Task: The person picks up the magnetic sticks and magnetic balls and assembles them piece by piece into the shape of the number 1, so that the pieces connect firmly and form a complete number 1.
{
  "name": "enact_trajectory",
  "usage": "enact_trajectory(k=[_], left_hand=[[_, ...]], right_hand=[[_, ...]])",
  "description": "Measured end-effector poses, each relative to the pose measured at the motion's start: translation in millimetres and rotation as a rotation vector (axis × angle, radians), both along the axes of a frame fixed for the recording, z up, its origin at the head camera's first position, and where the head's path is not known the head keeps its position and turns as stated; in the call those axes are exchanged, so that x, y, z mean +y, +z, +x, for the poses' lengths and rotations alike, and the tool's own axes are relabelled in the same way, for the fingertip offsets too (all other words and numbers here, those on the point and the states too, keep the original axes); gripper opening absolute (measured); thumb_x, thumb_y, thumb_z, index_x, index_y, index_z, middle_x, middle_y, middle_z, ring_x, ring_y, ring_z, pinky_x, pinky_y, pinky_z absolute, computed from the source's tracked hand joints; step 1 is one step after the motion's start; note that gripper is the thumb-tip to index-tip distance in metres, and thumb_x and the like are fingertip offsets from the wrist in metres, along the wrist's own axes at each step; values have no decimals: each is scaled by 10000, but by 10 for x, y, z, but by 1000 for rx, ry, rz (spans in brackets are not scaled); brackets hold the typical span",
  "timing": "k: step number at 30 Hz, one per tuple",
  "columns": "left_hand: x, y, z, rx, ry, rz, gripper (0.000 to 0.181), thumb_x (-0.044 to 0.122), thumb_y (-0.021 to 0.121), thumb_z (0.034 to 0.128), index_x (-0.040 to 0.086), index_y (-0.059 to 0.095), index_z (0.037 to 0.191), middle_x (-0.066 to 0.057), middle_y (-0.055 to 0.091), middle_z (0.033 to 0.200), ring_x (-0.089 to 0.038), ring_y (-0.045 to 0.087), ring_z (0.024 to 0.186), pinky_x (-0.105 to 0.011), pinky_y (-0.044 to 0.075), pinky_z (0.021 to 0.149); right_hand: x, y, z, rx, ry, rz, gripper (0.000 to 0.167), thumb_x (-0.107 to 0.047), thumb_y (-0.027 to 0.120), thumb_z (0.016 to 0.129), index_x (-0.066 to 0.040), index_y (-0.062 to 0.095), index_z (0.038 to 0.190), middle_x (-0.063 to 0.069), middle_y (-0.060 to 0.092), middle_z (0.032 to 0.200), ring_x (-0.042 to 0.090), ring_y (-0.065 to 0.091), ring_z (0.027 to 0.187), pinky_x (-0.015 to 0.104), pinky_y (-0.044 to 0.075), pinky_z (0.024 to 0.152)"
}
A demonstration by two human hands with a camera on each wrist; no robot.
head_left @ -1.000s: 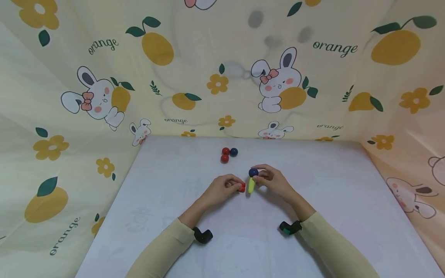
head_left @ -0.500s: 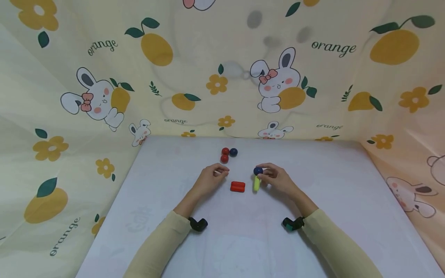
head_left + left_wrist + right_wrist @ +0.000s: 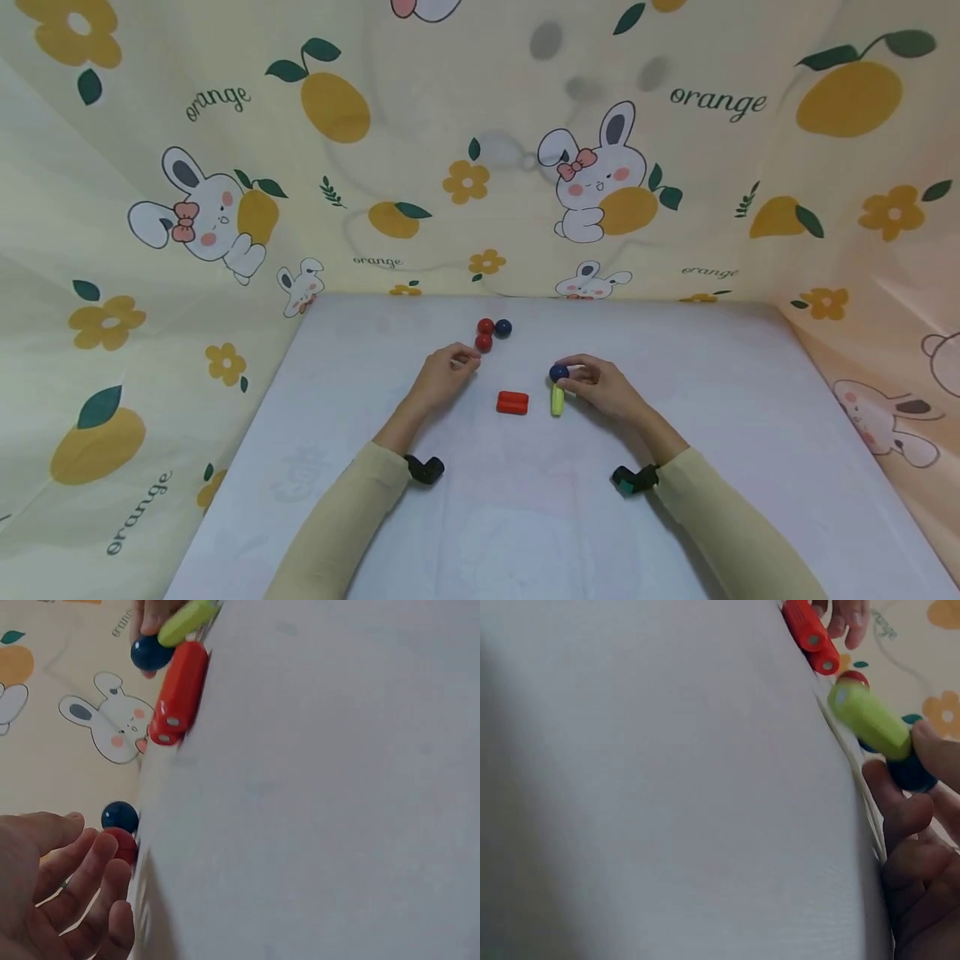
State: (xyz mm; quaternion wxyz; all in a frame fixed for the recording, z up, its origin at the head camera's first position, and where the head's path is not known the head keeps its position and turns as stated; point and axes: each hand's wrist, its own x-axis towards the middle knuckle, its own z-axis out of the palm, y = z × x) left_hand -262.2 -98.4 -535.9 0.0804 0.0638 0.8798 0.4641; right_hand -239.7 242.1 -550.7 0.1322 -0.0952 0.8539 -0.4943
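Note:
My right hand (image 3: 606, 392) pinches a dark blue ball (image 3: 558, 372) between thumb and fingers. A yellow-green rod (image 3: 557, 400) joins the ball, pointing toward me in the head view; whether the two are fixed together I cannot tell. My left hand (image 3: 444, 375) has loosely bent fingers and holds nothing. Its fingertips are close to the nearer red ball (image 3: 483, 342); contact is unclear. Another red ball (image 3: 486, 326) and a blue ball (image 3: 503, 328) sit beside that one. Two red rods (image 3: 512, 403) lie side by side on the table between my hands.
The white table (image 3: 510, 517) ends at the back against a printed cloth (image 3: 420, 167) with rabbits and oranges. A black wrist camera (image 3: 425, 469) is on the left wrist and another black camera (image 3: 634, 480) on the right.
The left hand has let go of the red rods and moved back and left to the balls. Carrying the blue ball and yellow-green rod, the right hand has shifted slightly right.

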Motion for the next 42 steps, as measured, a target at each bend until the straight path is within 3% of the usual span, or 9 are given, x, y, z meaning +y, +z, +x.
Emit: enact_trajectory(k=[10, 18, 24, 42], left_hand=[[43, -18, -160, 45, 82, -103, 284, 316, 699, 1060, 175, 659, 1303, -28, 693, 1174, -198, 657, 971, -371, 565, 845], [129, -49, -269, 48, 114, -196, 377, 416, 724, 1034, 201, 618, 1325, -23, 674, 1245, -222, 639, 1051, -411, 547, 883], [182, -76, -332, 48, 131, -244, 410, 468, 742, 1011, 196, 618, 1292, -24, 668, 1220, -223, 628, 1025, -411, 520, 869], [264, -95, -350, 51, 179, -249, 425, 517, 743, 997, 197, 647, 1259, -38, 658, 1207, -248, 635, 1014, -433, 517, 878]], right_hand=[[33, -16, -67, -101, 3, -73, 525, -379, 741, 1034, -162, 583, 1485, 144, 709, 1017, 216, 535, 607, 276, 466, 551], [32, -10, -75, -116, 22, -101, 520, -366, 747, 1031, -153, 585, 1477, 140, 685, 925, 216, 551, 596, 279, 492, 560], [37, -33, -91, -129, 20, -101, 511, -374, 740, 1035, -158, 582, 1471, 120, 701, 929, 205, 553, 585, 275, 495, 561], [23, 6, -77, -145, 25, -126, 483, -331, 750, 1032, -135, 594, 1445, 107, 701, 894, 205, 554, 594, 280, 509, 552]])
